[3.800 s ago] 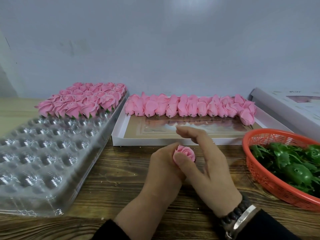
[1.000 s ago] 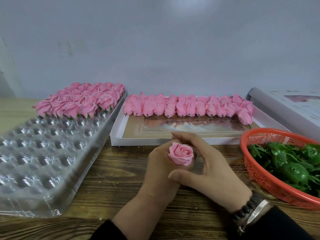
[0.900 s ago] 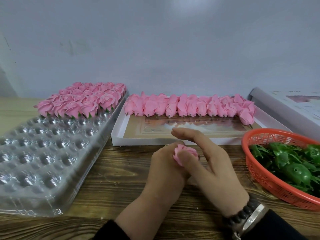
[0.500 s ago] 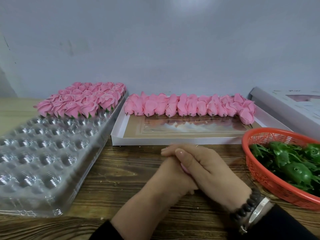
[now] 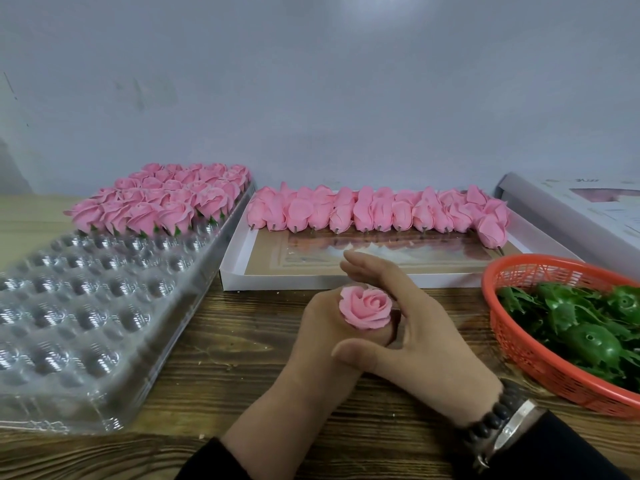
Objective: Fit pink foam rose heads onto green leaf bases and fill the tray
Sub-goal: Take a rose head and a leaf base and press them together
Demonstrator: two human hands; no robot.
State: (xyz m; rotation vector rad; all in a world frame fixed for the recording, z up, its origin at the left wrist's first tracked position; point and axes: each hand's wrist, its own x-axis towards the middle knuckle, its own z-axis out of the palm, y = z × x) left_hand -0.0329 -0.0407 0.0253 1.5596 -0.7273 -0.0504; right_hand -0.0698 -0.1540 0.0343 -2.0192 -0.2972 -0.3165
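One rose: a single pink rose head point(image 5: 365, 306) faces up near the middle of the desk point(image 5: 242, 368), held in the left hand point(image 5: 322, 344), whose grip is curled round its underside; whether a leaf base is already under it is hidden.
Right hand: the right hand point(image 5: 412, 337) has its grip slack and holding nothing, fingers straight behind the bloom, thumb below it.
Doing it well: I judge the petals are being shaped or the head seated; squeeze low, at the base, since foam petals likely crease, and check it sits straight.
Tray: the clear tray point(image 5: 86, 306) lies to the left, finished roses point(image 5: 162, 199) filling its far rows, near pockets bare.
Supply: unfitted rose heads point(image 5: 377, 211) line the far side of the white box point(image 5: 311, 278).
Bases: green leaf bases point(image 5: 585, 327) sit in the orange basket point(image 5: 512, 344) at right.
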